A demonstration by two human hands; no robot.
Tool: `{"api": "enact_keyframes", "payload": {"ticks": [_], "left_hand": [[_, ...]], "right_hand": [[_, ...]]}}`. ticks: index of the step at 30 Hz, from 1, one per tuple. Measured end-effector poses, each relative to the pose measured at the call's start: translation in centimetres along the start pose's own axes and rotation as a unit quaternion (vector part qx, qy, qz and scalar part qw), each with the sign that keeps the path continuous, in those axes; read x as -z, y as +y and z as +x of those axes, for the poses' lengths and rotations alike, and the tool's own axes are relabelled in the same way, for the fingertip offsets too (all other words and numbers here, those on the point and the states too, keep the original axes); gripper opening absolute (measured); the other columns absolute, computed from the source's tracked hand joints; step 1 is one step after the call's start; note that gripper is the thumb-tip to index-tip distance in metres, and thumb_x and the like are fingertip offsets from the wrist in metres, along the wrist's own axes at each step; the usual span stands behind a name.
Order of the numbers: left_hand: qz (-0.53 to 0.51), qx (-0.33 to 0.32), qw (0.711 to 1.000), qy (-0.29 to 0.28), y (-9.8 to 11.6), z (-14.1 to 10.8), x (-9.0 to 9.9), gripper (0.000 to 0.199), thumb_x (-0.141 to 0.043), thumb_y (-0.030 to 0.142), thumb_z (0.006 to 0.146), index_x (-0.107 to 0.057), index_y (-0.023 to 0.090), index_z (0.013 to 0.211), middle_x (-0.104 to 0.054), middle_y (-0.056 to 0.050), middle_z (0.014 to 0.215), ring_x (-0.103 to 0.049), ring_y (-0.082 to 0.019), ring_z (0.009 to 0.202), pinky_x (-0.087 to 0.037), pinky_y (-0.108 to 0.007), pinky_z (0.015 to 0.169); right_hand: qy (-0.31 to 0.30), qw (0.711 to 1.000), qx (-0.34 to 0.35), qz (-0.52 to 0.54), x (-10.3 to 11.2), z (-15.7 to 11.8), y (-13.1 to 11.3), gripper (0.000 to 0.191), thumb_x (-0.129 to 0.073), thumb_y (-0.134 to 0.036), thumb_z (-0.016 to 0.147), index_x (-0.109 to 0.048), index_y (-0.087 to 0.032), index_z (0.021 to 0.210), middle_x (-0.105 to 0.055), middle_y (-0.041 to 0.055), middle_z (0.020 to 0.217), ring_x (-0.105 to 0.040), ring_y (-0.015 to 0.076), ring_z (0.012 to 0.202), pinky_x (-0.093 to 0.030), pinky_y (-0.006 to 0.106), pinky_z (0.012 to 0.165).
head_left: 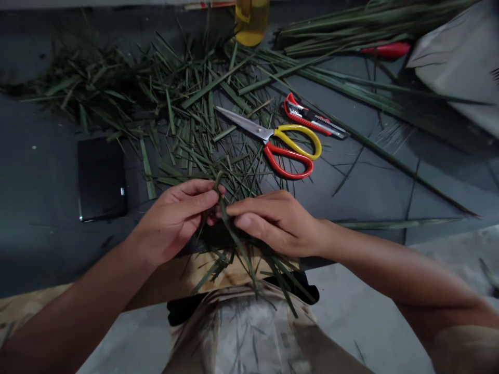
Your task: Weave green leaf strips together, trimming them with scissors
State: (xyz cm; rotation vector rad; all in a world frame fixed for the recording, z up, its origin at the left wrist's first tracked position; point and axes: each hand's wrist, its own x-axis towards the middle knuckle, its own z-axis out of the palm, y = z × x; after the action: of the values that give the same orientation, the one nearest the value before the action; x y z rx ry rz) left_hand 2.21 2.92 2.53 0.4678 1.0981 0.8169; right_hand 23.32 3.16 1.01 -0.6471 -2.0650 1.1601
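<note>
Between my two hands is a green leaf strip [226, 221], bent into a small loop at its top, with long ends trailing down over the table edge. My left hand [177, 218] pinches it near the loop with thumb and forefinger. From the right, my right hand [278, 223] closes on the strip just below, the fingertips partly hidden. Just beyond my hands lie scissors [268, 139] with one yellow and one red handle, blades slightly apart. Cut leaf pieces [195, 124] are heaped around the blades.
A red and black utility knife [314, 118] lies behind the scissors. A dark phone [102, 179] is at left. At the back stand a yellow container [252, 23] and a bundle of long leaves [331, 31], beside a red-handled object [390, 50]. The wooden table edge [156, 283] runs in front.
</note>
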Motion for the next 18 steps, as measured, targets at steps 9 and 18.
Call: {"api": "enact_keyframes", "payload": {"ticks": [9, 18], "left_hand": [[0.021, -0.031, 0.999, 0.013, -1.0, 0.3, -0.3, 0.033, -0.104, 0.022, 0.050, -0.084, 0.018, 0.076, -0.076, -0.002, 0.073, -0.063, -0.008, 0.056, -0.051, -0.016, 0.051], [0.005, -0.017, 1.000, -0.017, -0.8, 0.4, 0.0, 0.031, -0.102, 0.031, 0.060, -0.083, 0.015, 0.080, -0.073, -0.002, 0.074, -0.064, -0.010, 0.062, -0.052, -0.016, 0.051]], "right_hand": [[0.010, 0.988, -0.134, 0.069, -0.4, 0.5, -0.3, 0.020, -0.061, -0.026, 0.100, -0.076, -0.012, 0.095, -0.056, -0.0057, 0.063, -0.043, 0.0040, 0.055, -0.037, 0.015, 0.054], [0.012, 0.999, -0.038, -0.004, -0.4, 0.3, 0.5, 0.018, -0.062, -0.024, 0.101, -0.075, -0.014, 0.093, -0.062, -0.0056, 0.066, -0.045, 0.0028, 0.053, -0.038, 0.015, 0.055]]}}
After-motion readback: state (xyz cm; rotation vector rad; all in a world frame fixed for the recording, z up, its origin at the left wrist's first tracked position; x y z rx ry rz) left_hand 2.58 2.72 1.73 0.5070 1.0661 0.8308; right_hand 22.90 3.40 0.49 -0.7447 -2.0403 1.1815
